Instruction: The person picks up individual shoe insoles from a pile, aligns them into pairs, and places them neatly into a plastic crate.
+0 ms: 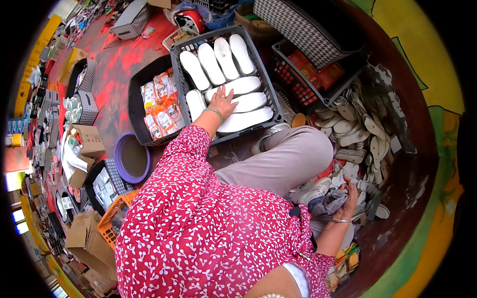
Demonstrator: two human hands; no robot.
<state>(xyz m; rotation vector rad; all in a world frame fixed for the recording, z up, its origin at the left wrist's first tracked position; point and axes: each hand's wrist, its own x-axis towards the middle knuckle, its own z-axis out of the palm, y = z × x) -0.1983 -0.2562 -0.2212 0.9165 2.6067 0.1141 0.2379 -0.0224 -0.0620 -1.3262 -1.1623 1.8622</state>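
My left hand (223,104) lies flat, fingers spread, on white insoles (249,103) in a dark grey plastic crate (175,64). Several insoles stand lengthwise at the far side of the crate, and others lie crosswise nearer me. Low on my right, my right hand (351,201) is curled around a crumpled grey cloth (334,200). Part of its fingers is hidden by the cloth. Beside that hand, a loose heap of off-white insoles (370,130) spreads along the wall.
A black bin (136,107) of orange-and-white packets sits left of the crate, near a purple tub (131,158). A black crate (298,82) with red boxes and a houndstooth bin (303,31) stand at far right. Cardboard boxes (89,238) and an orange basket (107,226) crowd my left.
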